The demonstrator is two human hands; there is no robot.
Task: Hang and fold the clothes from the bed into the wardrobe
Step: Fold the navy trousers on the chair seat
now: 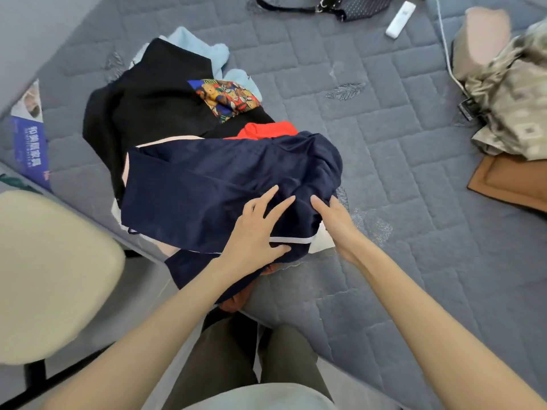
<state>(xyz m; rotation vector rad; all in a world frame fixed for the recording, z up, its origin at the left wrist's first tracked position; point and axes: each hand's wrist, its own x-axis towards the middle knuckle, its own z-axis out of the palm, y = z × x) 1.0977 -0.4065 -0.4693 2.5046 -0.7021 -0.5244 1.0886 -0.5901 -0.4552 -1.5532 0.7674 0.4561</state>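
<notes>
Navy garment (225,179) on the clothes pile at the near edge of the bed (414,149)

Its lower part hangs over that edge, so a one-sided lift could drag the black top (154,96) and red piece (266,130) off (the pile looks loose). The left hand (254,232) rests on it with fingers spread, and the right hand (337,223) touches its right side with straight fingers. Neither is gripping.

This is looking like a home bedroom: loose clothes (154,96) are lying on a grey quilted bed (399,187), a handbag (355,7) and remote (400,19) sitting farther off
</notes>
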